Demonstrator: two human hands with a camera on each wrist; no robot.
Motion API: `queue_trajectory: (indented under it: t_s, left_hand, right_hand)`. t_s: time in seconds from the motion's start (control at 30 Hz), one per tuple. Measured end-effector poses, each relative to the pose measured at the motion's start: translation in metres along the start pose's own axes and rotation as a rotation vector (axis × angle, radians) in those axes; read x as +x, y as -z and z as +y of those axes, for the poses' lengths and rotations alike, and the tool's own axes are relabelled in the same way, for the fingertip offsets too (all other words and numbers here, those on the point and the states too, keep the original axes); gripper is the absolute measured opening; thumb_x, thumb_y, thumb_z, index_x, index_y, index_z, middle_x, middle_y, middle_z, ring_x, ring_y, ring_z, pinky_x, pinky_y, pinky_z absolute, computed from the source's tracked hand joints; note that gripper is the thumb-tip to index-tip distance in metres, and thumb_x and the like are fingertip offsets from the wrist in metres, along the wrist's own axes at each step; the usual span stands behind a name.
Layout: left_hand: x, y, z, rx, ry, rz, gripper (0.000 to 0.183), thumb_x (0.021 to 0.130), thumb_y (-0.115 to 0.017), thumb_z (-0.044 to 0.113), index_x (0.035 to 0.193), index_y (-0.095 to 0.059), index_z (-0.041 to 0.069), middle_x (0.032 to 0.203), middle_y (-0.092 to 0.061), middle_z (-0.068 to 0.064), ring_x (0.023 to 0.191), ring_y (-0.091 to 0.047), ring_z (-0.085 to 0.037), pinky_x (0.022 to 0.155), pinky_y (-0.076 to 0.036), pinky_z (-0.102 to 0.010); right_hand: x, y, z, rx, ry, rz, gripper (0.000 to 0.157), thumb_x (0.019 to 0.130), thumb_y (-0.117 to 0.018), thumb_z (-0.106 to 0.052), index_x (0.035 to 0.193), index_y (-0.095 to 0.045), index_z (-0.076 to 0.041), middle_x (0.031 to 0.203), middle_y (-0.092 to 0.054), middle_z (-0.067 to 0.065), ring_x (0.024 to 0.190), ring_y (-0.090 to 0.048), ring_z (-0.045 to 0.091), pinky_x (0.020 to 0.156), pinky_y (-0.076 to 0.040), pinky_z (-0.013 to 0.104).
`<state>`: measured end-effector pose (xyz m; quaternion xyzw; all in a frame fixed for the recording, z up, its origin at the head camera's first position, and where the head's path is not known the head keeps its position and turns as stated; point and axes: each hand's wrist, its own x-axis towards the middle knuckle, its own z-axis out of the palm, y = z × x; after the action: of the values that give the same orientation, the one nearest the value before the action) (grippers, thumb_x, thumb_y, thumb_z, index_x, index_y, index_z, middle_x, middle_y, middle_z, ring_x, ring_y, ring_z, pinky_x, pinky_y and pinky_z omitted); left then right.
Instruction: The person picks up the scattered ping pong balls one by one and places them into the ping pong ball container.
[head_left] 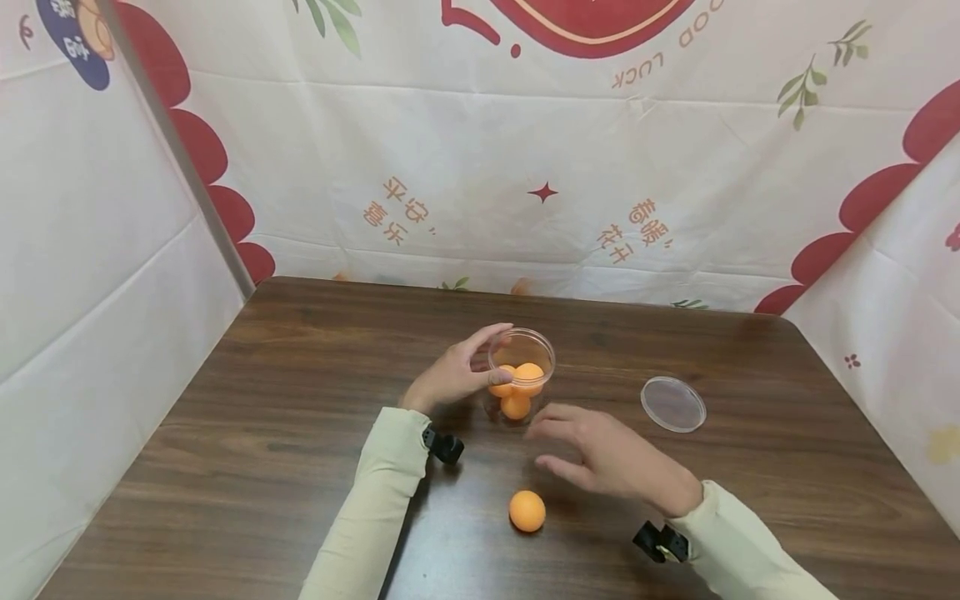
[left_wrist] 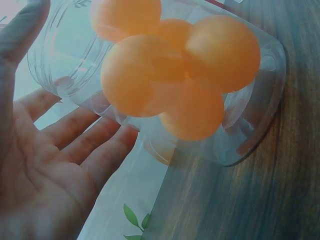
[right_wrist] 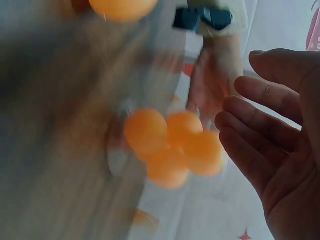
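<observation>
A clear plastic jar (head_left: 552, 360) stands upright on the table with several orange balls (left_wrist: 145, 75) inside it. My left hand (head_left: 453, 375) holds the jar near its rim, with the thumb on the near side and the fingers round the far side. Just right of the jar, my right hand (head_left: 600, 448) hovers with nothing in it, its fingers loosely bent. A single orange ball (head_left: 527, 511) lies on the table in front of the jar, nearer me than the right hand. The right wrist view is blurred, but the right palm (right_wrist: 285, 185) shows bare there.
A round clear lid (head_left: 673, 404) lies flat on the brown wooden table (head_left: 300, 400), right of the jar. White printed cloth (head_left: 480, 167) hangs behind the table's back edge and along both sides. Each wrist carries a small black camera.
</observation>
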<state>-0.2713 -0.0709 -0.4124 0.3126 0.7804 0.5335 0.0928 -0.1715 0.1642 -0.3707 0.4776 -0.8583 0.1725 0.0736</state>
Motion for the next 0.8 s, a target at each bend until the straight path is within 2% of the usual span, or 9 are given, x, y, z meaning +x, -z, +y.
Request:
queue_trajectory:
  t_s: [0.17, 0.4, 0.57, 0.8]
  left_hand:
    - [0.001, 0.001, 0.0, -0.006, -0.004, 0.002, 0.083, 0.081, -0.063, 0.056, 0.148, -0.032, 0.018, 0.146, -0.045, -0.005, 0.134, -0.043, -0.02, 0.105, -0.042, -0.038]
    - [0.0, 0.0, 0.0, -0.003, 0.001, -0.018, 0.081, 0.082, -0.063, 0.055, 0.148, -0.032, 0.02, 0.148, -0.042, -0.01, 0.135, -0.041, -0.027, 0.105, -0.042, -0.041]
    - [0.0, -0.001, -0.001, -0.016, 0.006, -0.016, 0.08, 0.082, -0.064, 0.055, 0.148, -0.032, 0.023, 0.148, -0.042, -0.01, 0.136, -0.041, -0.027, 0.106, -0.041, -0.04]
    - [0.001, 0.0, 0.0, -0.013, -0.002, -0.01, 0.08, 0.083, -0.065, 0.052, 0.148, -0.032, 0.02, 0.148, -0.042, -0.01, 0.136, -0.041, -0.025, 0.106, -0.041, -0.041]
  right_hand:
    - [-0.006, -0.015, -0.01, 0.049, 0.02, -0.07, 0.018, 0.087, -0.068, -0.021, 0.104, -0.066, -0.014, 0.104, -0.06, -0.008, 0.09, -0.06, 0.004, 0.078, -0.052, 0.024]
    - [-0.013, -0.032, -0.016, 0.164, 0.031, -0.153, 0.016, 0.088, -0.067, -0.021, 0.104, -0.064, -0.018, 0.1, -0.059, -0.009, 0.085, -0.057, 0.002, 0.075, -0.049, 0.019]
    - [-0.015, -0.044, -0.019, 0.178, 0.045, -0.192, 0.017, 0.086, -0.069, -0.024, 0.102, -0.064, -0.021, 0.101, -0.058, -0.012, 0.084, -0.052, -0.002, 0.074, -0.046, 0.014]
    - [-0.017, -0.052, -0.021, 0.164, 0.062, -0.237, 0.021, 0.084, -0.071, -0.023, 0.105, -0.066, -0.021, 0.103, -0.058, -0.012, 0.087, -0.053, -0.005, 0.074, -0.045, 0.011]
